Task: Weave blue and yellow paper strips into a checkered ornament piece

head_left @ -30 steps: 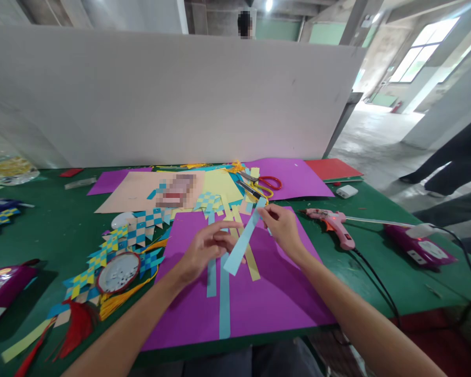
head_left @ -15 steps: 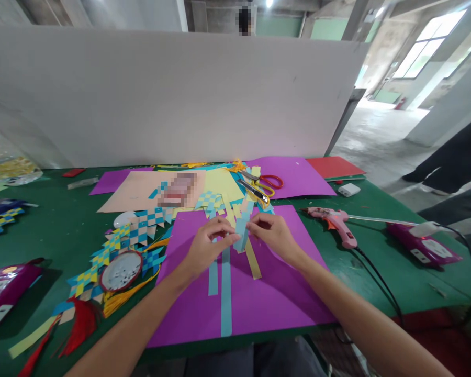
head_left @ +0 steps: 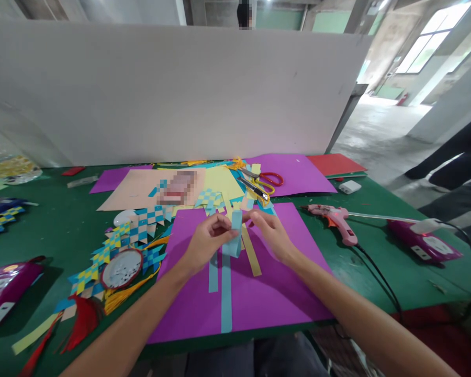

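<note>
My left hand [head_left: 210, 238] pinches a light blue paper strip [head_left: 236, 230], bent over on itself and held above a purple sheet [head_left: 275, 293]. At the strip's right edge, the curled fingers of my right hand [head_left: 269, 230] close in a pinch, partly hiding one another. Beneath the hands, another long blue strip [head_left: 226, 298] runs toward the front edge of the sheet. A shorter blue strip [head_left: 213, 277] lies left of it, and a pale yellow strip [head_left: 251, 254] slants on the right. Small blue-and-yellow woven paper pieces [head_left: 210, 199] lie just beyond my hands.
Beyond the hands are a utility knife [head_left: 255, 189] and red-and-yellow scissors [head_left: 270, 179]. A pink glue gun [head_left: 335, 220] with its cord lies right, near a purple power strip [head_left: 426, 243]. Woven paper fish, tassels and a round dish [head_left: 121, 268] occupy the left. A white panel [head_left: 172, 94] stands behind.
The blue strip in my hands has turned more upright and now shows a bent-over loop. My right fingertips have shifted slightly up along its edge; my left hand stays nearly in place.
</note>
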`<state>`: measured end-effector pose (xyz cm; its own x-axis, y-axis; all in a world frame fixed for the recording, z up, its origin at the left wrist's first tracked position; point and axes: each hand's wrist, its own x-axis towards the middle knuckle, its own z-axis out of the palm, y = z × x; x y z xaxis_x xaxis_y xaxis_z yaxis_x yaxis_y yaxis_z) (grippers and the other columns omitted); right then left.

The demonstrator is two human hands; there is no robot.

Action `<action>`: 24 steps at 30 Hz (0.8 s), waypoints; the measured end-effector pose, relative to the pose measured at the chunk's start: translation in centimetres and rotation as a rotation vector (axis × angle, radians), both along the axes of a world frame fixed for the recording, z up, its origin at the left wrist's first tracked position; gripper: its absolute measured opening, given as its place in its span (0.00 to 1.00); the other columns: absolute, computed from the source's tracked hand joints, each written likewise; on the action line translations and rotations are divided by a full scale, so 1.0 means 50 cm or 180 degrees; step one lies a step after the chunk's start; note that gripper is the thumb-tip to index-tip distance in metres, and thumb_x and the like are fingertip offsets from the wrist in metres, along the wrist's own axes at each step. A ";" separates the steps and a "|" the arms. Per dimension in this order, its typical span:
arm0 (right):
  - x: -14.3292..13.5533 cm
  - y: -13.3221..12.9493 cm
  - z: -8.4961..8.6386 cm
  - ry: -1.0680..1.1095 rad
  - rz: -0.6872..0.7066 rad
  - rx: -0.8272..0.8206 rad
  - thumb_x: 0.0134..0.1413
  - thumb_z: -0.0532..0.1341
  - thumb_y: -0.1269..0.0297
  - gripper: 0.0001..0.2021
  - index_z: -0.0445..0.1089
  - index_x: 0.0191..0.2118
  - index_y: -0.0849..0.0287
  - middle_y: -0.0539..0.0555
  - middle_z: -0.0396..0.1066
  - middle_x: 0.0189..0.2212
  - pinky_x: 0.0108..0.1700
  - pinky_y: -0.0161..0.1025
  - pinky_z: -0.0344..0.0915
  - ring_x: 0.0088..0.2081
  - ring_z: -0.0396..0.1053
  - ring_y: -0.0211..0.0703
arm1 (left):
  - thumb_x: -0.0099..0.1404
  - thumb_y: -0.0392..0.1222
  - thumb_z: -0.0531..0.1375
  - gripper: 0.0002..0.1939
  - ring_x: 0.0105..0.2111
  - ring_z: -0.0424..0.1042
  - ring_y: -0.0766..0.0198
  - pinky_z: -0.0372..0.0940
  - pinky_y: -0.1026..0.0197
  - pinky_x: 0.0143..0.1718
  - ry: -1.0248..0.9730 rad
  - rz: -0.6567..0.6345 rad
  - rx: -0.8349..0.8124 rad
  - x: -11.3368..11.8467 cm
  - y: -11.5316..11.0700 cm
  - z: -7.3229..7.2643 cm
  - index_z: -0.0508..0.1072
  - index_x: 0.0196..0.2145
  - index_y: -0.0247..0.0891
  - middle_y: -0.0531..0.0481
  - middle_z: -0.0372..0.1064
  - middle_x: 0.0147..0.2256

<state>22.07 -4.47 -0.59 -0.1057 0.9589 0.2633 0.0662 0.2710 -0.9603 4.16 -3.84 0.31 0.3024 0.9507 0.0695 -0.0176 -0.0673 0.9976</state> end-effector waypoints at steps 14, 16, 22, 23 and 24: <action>0.000 -0.002 -0.001 -0.0202 -0.0041 0.0395 0.50 0.66 0.60 0.10 0.69 0.22 0.55 0.51 0.69 0.29 0.46 0.43 0.60 0.39 0.66 0.45 | 0.56 0.46 0.66 0.11 0.27 0.65 0.67 0.61 0.65 0.30 0.0455 -0.0318 0.0139 0.008 -0.013 0.009 0.70 0.29 0.37 0.54 0.65 0.26; -0.002 -0.003 0.003 -0.0216 -0.0004 0.0425 0.51 0.65 0.60 0.11 0.68 0.22 0.55 0.50 0.67 0.27 0.44 0.42 0.60 0.36 0.65 0.43 | 0.57 0.47 0.65 0.12 0.26 0.63 0.67 0.61 0.65 0.29 0.0522 -0.0294 0.0213 0.007 -0.014 0.011 0.70 0.26 0.37 0.54 0.63 0.24; -0.004 -0.007 0.007 -0.0257 -0.0004 0.0445 0.52 0.64 0.58 0.12 0.66 0.22 0.55 0.50 0.66 0.24 0.39 0.40 0.60 0.33 0.63 0.42 | 0.57 0.49 0.65 0.13 0.25 0.62 0.67 0.60 0.64 0.28 0.0590 -0.0304 0.0336 0.005 -0.013 0.010 0.70 0.25 0.37 0.54 0.63 0.23; -0.004 -0.007 0.007 -0.0245 0.0003 0.0420 0.52 0.64 0.57 0.12 0.67 0.23 0.55 0.50 0.67 0.25 0.38 0.40 0.61 0.33 0.64 0.42 | 0.57 0.49 0.65 0.13 0.25 0.63 0.67 0.60 0.64 0.28 0.0611 -0.0304 0.0338 0.005 -0.013 0.008 0.71 0.25 0.37 0.54 0.63 0.23; -0.005 -0.007 0.007 -0.0227 0.0012 0.0399 0.52 0.64 0.57 0.11 0.68 0.23 0.55 0.50 0.67 0.25 0.37 0.40 0.61 0.33 0.64 0.42 | 0.57 0.49 0.65 0.13 0.25 0.63 0.66 0.60 0.64 0.28 0.0633 -0.0306 0.0343 0.004 -0.013 0.006 0.71 0.25 0.37 0.53 0.64 0.23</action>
